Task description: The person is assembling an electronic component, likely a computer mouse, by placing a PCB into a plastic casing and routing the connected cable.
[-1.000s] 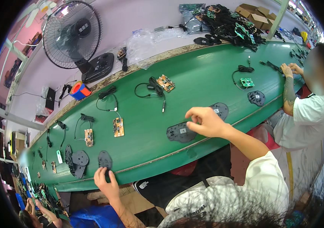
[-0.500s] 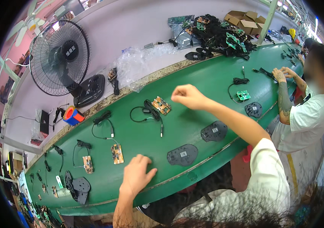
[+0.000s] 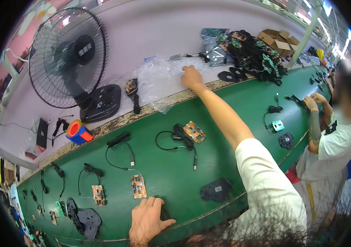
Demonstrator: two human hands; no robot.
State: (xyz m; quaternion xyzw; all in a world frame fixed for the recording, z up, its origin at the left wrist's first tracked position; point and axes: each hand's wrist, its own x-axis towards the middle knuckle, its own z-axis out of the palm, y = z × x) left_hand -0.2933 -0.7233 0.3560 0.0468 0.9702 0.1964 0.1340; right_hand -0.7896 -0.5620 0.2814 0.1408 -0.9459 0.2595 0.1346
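Observation:
My left hand [image 3: 151, 220] hovers low over the green work surface [image 3: 175, 181], thumb spread away from its bent fingers, with a dark patch beside it that I cannot make out. Just beyond it lies a brown circuit board [image 3: 139, 186] wired to a black USB cable [image 3: 120, 140]. My right arm stretches across to the ledge. There my right hand [image 3: 192, 78] is over clear plastic wrap [image 3: 159, 78], fingers slightly bent and apart from the thumb, nothing visible in them. Between my arms are another brown board [image 3: 194, 132] with its coiled cable [image 3: 182, 136] and a black plastic base [image 3: 216, 189].
A black fan [image 3: 101, 103] stands on the ledge, near a red-and-blue tape roll [image 3: 79, 131]. At the back right are a heap of cabled boards [image 3: 253, 57] and a cardboard box [image 3: 280, 43]. More boards and black shells [image 3: 89, 222] lie left. A co-worker [image 3: 332, 136] handles cables at right.
My right hand has moved from above the work surface out to the wrap on the ledge. My left hand has come slightly nearer. The whole view has shifted, and my right arm now covers one black base.

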